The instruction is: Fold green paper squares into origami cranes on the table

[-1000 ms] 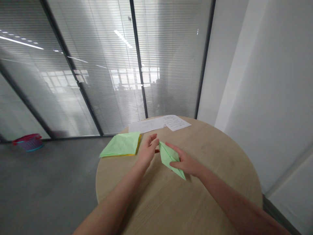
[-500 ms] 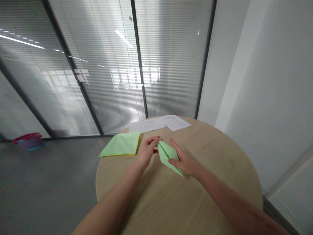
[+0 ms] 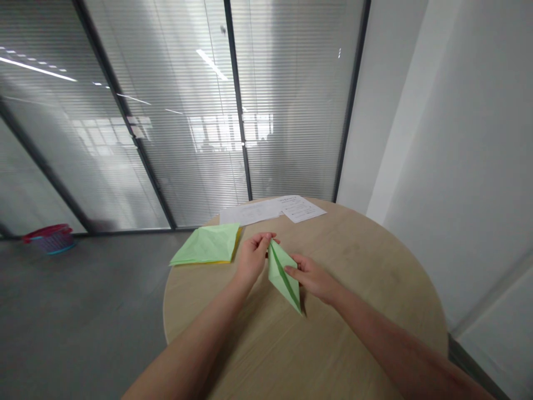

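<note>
Green paper (image 3: pixel 280 278), far tip in left grip (image 3: pixel 252 255)

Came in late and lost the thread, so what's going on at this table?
A person holds a folded green paper above a round wooden table. The left hand pinches its far tip; the right hand grips its side, thumb on top. Left of it lies more green paper, with white papers at the far edge.
</note>
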